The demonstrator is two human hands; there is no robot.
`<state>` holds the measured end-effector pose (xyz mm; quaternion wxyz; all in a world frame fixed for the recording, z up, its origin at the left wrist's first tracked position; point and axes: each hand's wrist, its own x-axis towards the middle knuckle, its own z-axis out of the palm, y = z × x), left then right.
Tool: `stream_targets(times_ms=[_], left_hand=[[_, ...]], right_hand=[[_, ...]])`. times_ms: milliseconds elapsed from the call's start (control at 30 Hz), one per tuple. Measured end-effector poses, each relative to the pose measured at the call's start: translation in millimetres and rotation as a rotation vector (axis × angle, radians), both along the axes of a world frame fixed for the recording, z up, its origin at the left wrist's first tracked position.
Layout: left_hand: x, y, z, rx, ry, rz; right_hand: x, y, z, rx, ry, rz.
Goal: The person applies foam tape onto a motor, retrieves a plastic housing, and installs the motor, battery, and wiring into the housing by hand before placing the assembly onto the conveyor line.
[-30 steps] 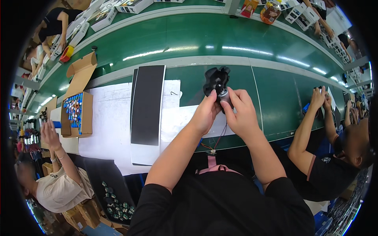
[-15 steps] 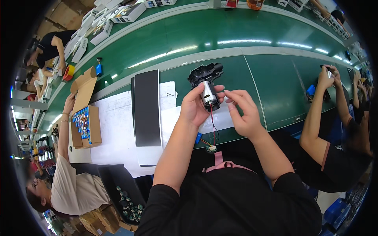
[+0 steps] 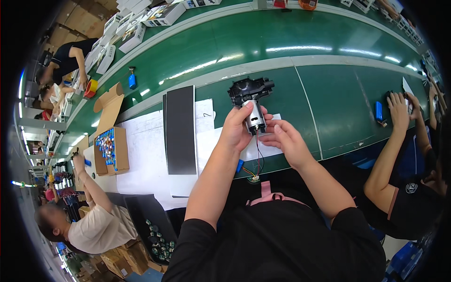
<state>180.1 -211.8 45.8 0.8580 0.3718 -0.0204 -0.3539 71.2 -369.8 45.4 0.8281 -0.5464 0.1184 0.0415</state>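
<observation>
My left hand [image 3: 236, 130] is wrapped round a silver cylindrical motor [image 3: 255, 115]. A black plastic housing [image 3: 250, 89] is attached at the motor's far end. Red and black wires [image 3: 259, 152] run from its near end down to a small circuit board [image 3: 254, 179] hanging at the table's front edge. Close by is a small blue part [image 3: 240, 165], partly hidden by my left forearm. My right hand [image 3: 291, 143] is beside the motor's near end, its fingers stretched toward the wires and thumb apart; whether the fingertips touch anything I cannot tell.
White sheets [image 3: 141, 145] and a long black panel [image 3: 181, 131] lie to the left. Beyond them stands a cardboard box [image 3: 121, 148] of blue-wrapped parts. A black bin [image 3: 141, 211] holds small circuit boards. Co-workers sit on both sides; a blue battery pack [image 3: 378, 111] lies at right.
My right hand has come down and closer to the motor's near end. The motor stands more upright in my left hand. The left co-worker's arm has drawn back from the box flap.
</observation>
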Motion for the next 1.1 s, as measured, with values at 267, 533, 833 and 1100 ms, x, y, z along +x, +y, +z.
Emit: stream_targets(times_ms=[267,533,833,1100], left_hand=[[14.5,-32.0,12.1,0.565,-0.349,0.088],[21.1,-22.3,36.7,1.466,-0.837,-0.065],[-48.9,79.4,47.5,1.167,-1.483,-0.074],[-71.9,106.0,34.9,1.268,-1.510,-0.079]], right_hand=[[4.1,-2.5,10.6,0.083,0.150,0.133],[-5.2,-19.7,3.8,-0.390,-0.030,-0.013],[-34.6,8.9,43.7,-1.003,-0.639,0.422],[-30.1,19.2,24.1,-0.997,-0.617,0.600]])
